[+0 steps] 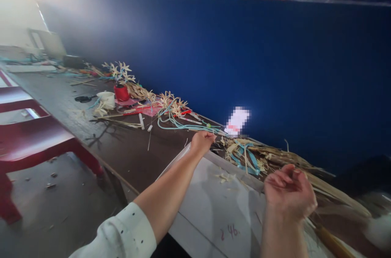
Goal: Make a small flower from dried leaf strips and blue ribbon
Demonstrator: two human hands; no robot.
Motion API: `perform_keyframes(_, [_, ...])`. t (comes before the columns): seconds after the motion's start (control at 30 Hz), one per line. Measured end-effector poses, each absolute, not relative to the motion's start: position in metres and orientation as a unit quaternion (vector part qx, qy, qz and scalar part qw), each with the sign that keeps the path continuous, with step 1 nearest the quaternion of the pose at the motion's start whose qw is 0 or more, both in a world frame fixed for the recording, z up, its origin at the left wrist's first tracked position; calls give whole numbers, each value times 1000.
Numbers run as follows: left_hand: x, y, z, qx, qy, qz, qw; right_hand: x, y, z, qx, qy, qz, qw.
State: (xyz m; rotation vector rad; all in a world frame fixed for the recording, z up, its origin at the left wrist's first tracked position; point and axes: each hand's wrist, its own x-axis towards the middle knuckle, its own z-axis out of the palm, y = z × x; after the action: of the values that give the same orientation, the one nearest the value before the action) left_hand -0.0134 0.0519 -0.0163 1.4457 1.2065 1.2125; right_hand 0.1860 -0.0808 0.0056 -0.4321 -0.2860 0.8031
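My left hand reaches over the far edge of a white board, its thumb and fingertips pinched together. Whatever is in that pinch is too small to make out. Close beyond it lie light-blue cords. My right hand is raised palm up at the right, fingers curled in toward the thumb; what they hold, if anything, does not show. Behind and beside it lies a bundle of dry straw-like strips with a blue ribbon. Pale scraps lie on the board.
Star-shaped straw flowers, a red spool of thread, a white cup and black scissors stand or lie along the table. A blue partition rises behind. Red stools are at left.
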Motion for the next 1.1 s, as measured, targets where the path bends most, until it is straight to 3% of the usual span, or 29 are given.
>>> perform_keyframes(0.13, [-15, 50, -16, 613, 483, 506, 367, 170, -74, 9, -285, -182, 384, 860])
perform_keyframes(0.37, [-10, 43, -14, 607, 452, 501, 421, 147, -64, 3, -388, -260, 344, 814])
perform_keyframes(0.57, [0, 22, -2, 547, 295, 476, 622, 139, -62, 0, -426, -278, 335, 793])
perform_keyframes(0.67, [2, 10, 5, 537, 272, 430, 673, 135, -62, 1, -446, -266, 344, 782])
perform_keyframes(1.1, [7, -7, 6, 637, 275, 348, 631, 133, -62, -1, -479, -297, 353, 747])
